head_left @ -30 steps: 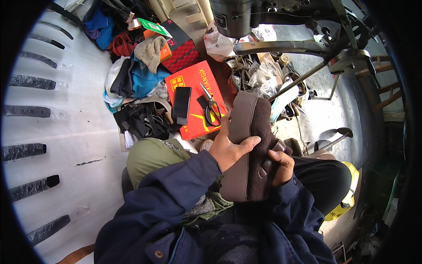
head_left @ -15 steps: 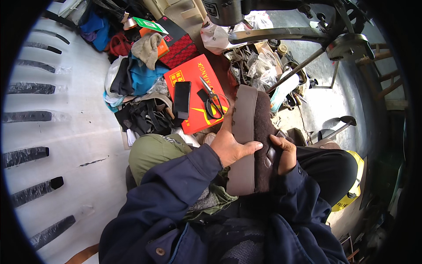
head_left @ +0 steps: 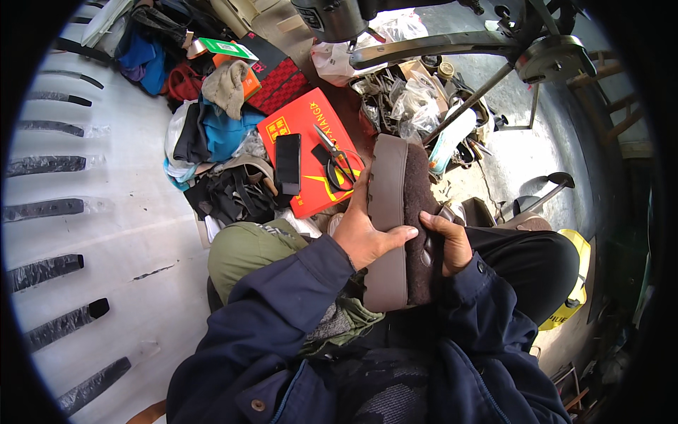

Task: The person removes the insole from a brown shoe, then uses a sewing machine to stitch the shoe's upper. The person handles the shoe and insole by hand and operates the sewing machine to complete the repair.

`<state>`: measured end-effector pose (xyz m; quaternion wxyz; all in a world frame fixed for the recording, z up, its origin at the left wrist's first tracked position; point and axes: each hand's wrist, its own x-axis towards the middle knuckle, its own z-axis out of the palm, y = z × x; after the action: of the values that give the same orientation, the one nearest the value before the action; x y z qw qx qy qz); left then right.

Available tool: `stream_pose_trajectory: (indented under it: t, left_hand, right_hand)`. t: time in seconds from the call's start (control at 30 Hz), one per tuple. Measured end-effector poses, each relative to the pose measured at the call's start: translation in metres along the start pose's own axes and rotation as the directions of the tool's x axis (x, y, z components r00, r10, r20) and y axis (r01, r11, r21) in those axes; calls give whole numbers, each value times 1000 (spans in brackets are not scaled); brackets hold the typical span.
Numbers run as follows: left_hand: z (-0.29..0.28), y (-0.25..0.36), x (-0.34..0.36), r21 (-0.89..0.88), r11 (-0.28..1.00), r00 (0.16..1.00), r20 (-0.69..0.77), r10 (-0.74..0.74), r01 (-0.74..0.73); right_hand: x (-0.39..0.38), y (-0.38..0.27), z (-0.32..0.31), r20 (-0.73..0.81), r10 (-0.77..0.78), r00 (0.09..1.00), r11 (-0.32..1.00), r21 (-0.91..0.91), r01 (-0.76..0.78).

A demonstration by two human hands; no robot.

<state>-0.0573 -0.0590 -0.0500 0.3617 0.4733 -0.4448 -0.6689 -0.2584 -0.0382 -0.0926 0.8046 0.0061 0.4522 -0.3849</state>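
Observation:
Above my lap I hold a thick-soled brown slipper (head_left: 388, 226) on its edge, its dark fuzzy side turned to the right. My left hand (head_left: 367, 237) grips the smooth sole edge, thumb pressed across it toward the fuzz. From the other side my right hand (head_left: 452, 240) is closed on the slipper, its thumb on the fuzzy part and its other fingers mostly hidden. Beyond my left hand lies a red box (head_left: 311, 113) bearing a black phone (head_left: 288, 159) and dark-handled scissors (head_left: 337, 166).
A metal machine with a wheel (head_left: 554, 60) and a curved arm reaches in at the upper right. Beneath it sits a container of plastic bags and tools (head_left: 417, 102). Clothes and cloths (head_left: 222, 131) are piled at the left, beside a white surface with black strips (head_left: 134, 212).
My right thumb has shifted up and left on the fuzzy side, and the right hand sits slightly further left. Both hands keep hold of the slipper; the view has shifted slightly.

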Motion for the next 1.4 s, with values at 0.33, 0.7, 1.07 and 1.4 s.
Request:
stream_pose_trajectory:
  t: [0.33, 0.7, 1.07, 1.4]
  left_hand:
    - [-8, -10, 0, 90, 994, 998, 20, 56, -58]
    - [-7, -10, -1, 81, 995, 998, 28, 57, -59]
    - [-8, -16, 1, 103, 994, 999, 29, 34, -37]
    - [-6, -14, 0, 79, 996, 999, 34, 35, -38]
  right_hand:
    - [-18, -13, 20, 94, -78, 993, 994, -74, 86]
    - [-19, -15, 24, 87, -190, 978, 971, -134, 200]
    - [-18, -11, 25, 27, -210, 977, 974, -86, 212]
    - [-21, -7, 27, 32, -256, 966, 965, -56, 258]
